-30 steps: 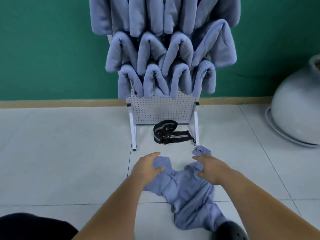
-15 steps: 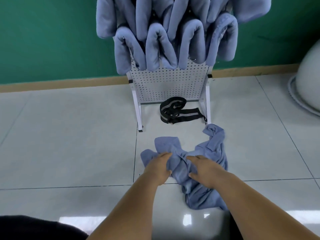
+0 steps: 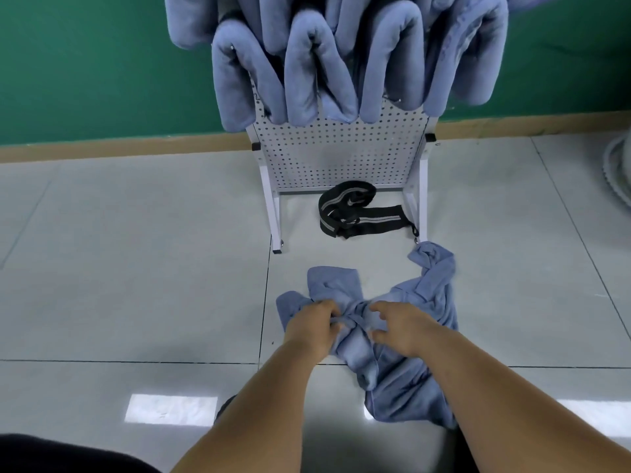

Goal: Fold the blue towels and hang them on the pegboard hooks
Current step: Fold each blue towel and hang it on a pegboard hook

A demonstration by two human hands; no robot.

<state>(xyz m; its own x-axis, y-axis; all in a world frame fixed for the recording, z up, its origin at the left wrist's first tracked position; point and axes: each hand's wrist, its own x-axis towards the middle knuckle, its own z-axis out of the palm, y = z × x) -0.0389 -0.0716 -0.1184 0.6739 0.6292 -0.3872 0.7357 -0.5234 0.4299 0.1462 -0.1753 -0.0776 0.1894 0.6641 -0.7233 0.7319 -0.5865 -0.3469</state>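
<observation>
On floor (image 3: 136, 268), crumpled towel (image 3: 423, 302) gripped by left hand (image 3: 312, 327), right hand (image 3: 401, 327).

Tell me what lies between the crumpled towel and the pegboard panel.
A black strap lies on tile between the crumpled towel and the pegboard panel, in the head view.

A plain green wall (image 3: 85, 63) fills the back of the room, and a tan baseboard (image 3: 119, 150) runs along its foot. The floor (image 3: 136, 250) is laid with large pale grey tiles, glossy, divided by thin dark joints. Two bright rectangular patches of reflected light (image 3: 170, 408) show on the near tiles, one to the left and one to the right. A black strap (image 3: 355, 216) with grey stripes lies coiled on the floor. At the right edge stands part of a rounded white object (image 3: 619, 172).
</observation>
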